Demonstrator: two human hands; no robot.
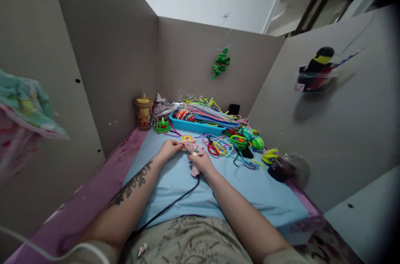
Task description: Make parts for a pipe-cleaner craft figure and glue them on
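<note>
My right hand (201, 161) is wrapped round a pink hot glue gun (195, 170), whose black cord (175, 202) runs down toward my lap. Close by on the left, my left hand (171, 148) pinches a small pink-and-yellow fuzzy craft piece (186, 140) near the gun's front end. Whether the nozzle touches the piece I cannot tell. Just beyond both hands lie bent red and yellow pipe cleaners (215, 146) on the light blue cloth (250, 187).
A blue tray (196, 128) at the back holds many pipe cleaners and a striped ball. Left of it are a green craft figure (162, 125) and a lidded cup (144, 114). Green craft pieces (239, 142) and a dark tub (280, 168) stand right. Grey panels (193, 60) enclose the table.
</note>
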